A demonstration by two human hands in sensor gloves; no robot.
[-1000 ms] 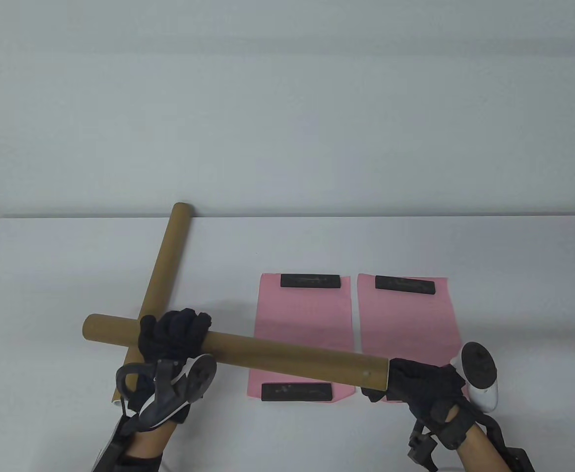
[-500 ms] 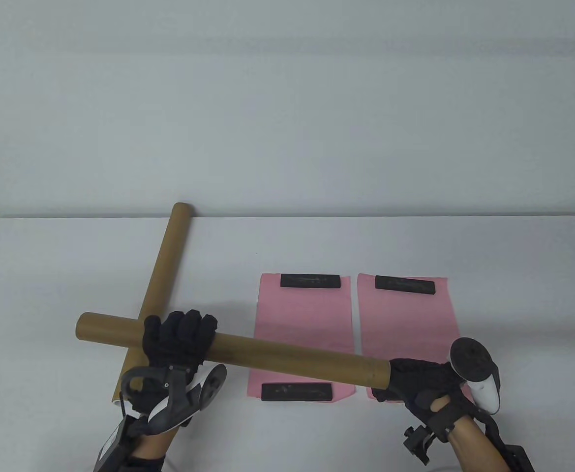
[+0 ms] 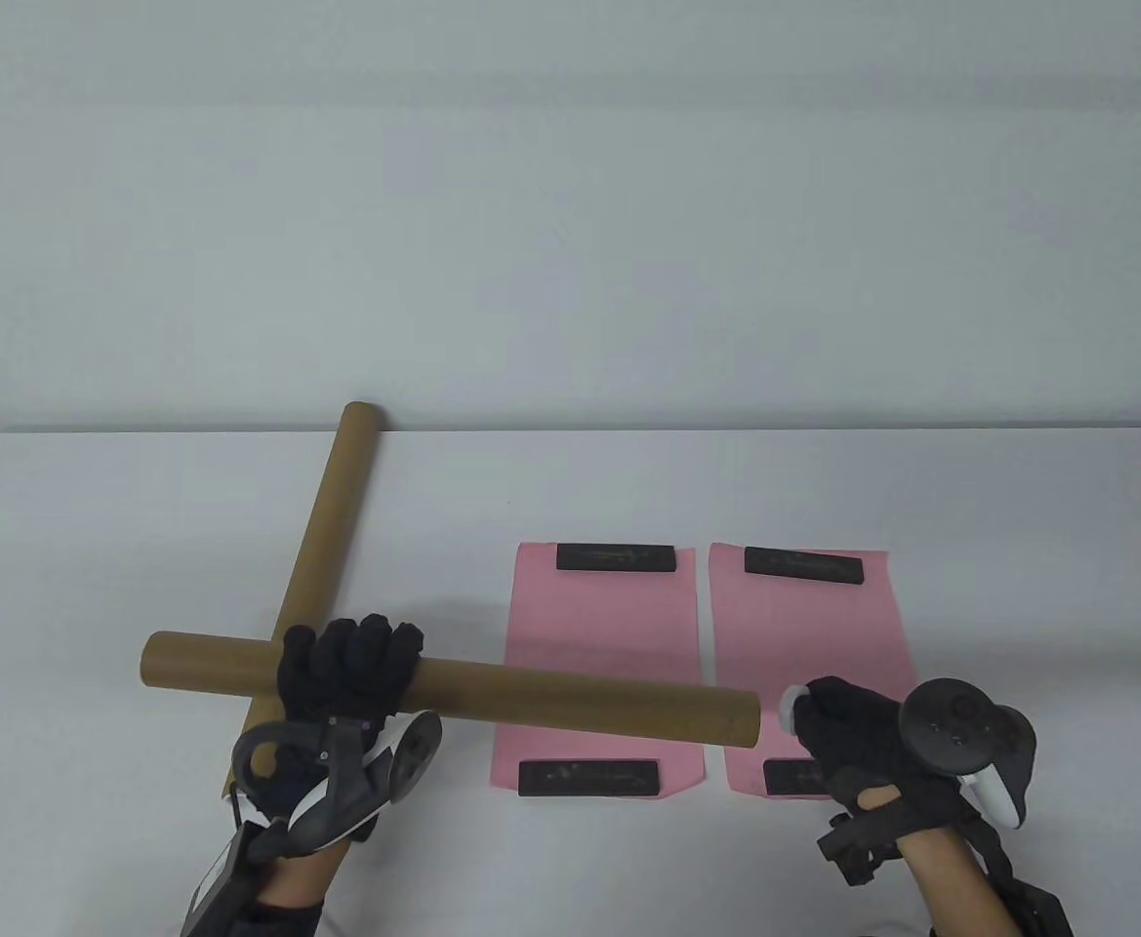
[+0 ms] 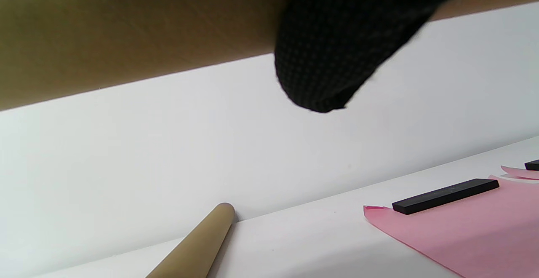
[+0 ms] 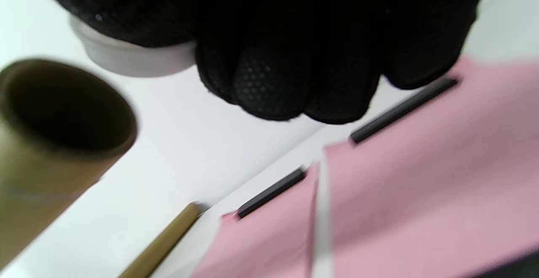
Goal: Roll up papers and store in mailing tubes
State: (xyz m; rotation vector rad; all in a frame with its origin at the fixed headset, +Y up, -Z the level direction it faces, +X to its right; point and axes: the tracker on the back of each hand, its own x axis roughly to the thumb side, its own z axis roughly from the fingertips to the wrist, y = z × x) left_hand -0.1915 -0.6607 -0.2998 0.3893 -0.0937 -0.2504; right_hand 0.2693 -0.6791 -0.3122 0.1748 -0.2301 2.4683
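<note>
The white end cap [image 3: 789,705] has just come off: the right hand [image 3: 858,737] grips it in closed fingers at 3 o'clock of the mailing tube [image 3: 550,695], which the left hand [image 3: 346,673] clasps above the table [image 3: 92,547]. Its mouth now stands open for rolled paper.

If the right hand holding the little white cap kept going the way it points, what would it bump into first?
Probably the open end of the held tube. The right hand points its white cap leftward at that opening, with only a small gap between them. How well they line up in height is hard to judge.
</note>
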